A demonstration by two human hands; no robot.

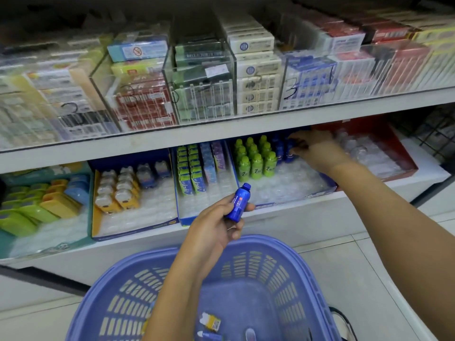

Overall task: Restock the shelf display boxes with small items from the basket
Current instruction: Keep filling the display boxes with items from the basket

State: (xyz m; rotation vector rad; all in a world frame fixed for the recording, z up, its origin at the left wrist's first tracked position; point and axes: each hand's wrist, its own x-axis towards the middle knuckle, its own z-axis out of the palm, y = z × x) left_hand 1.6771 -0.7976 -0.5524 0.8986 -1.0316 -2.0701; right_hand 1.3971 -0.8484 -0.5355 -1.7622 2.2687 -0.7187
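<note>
**Step in hand: loading blue btls into the display box.**

1. R hand (pixel 317 148) is under the upper shelf, at the back of the display box (pixel 320 191), against the blue bottle row (pixel 280 150). That row stands just beside the green bottles (pixel 256 158). Fingers are bent over the top of the row w/ the thumb below. Motion blur hides whether they pinch a btl or only touch one, so grip status can't be told.
2. L hand (pixel 216 225) is in front of the lower shelf (pixel 295 214) and above the basket (pixel 283 262). Its fingers and thumb are curled round the lower body of a spare blue bottle (pixel 238 204). The btl is tilted, cap up and toward the shelf, clear of the box.
3. Box status: the front part of the clear tray insert (pixel 290 175) shows unfilled pockets, so the fill is judged partial.
4. Basket status: a few small packs (pixel 211 321) lie on the bottom, so stock remains.

**Next move, est.:**
- R hand seats or lets go at the row, then comes back out.
- Spare btl goes L to R, or L hand places it direct.
- Req.: btl upright, cap up, in the next free pocket beside the blue row.
- Caution: neighbouring btls stand close and look easy to topple.
</note>
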